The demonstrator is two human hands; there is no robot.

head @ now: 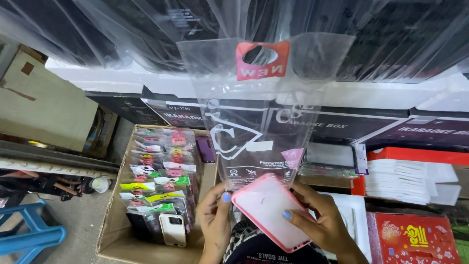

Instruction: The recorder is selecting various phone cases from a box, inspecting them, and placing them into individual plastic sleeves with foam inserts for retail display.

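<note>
A pink-rimmed phone case (271, 211) was held at the mouth of a clear plastic sleeve (258, 117), its upper end just at the sleeve's lower edge. The right hand (320, 221) was clamped on the case; the left hand (215, 215) was pinched on the sleeve's bottom corner (thumb on front). Left of the case, a cardboard box (115, 230) of packaged cases was seen.

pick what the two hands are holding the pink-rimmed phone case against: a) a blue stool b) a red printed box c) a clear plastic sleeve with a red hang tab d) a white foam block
c: the phone case, gripped by the left hand and the right hand, meets the bottom opening of the clear plastic sleeve, which has a red hang tab on top.
</note>
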